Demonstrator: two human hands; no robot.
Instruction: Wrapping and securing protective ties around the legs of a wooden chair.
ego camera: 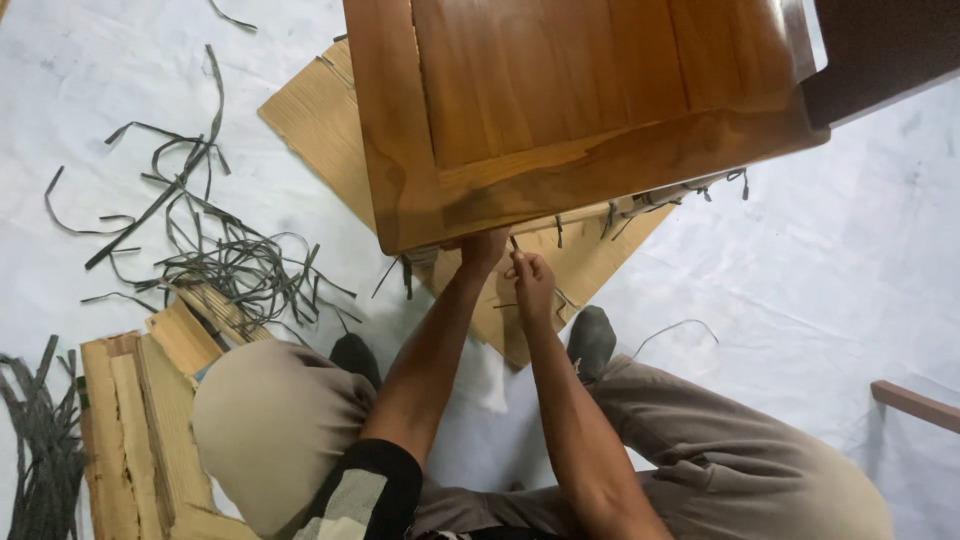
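A brown wooden panel piece of furniture (560, 110) stands in front of me, seen from above, with grey woven strips (640, 205) hanging along its lower edge. My left hand (483, 250) reaches under that edge; its fingers are partly hidden by the wood. My right hand (530, 283) is just beside it, fingers pinched on a thin grey strip (514, 243) that sticks up near the edge. Both forearms stretch forward between my knees.
Cardboard sheets (320, 120) lie under the furniture on a white floor cover (840, 270). A tangle of loose grey strips (230, 265) lies at left, more cardboard pieces (140, 430) at lower left, a strip bundle (40, 450) at far left. A wooden bar (915, 405) is at right.
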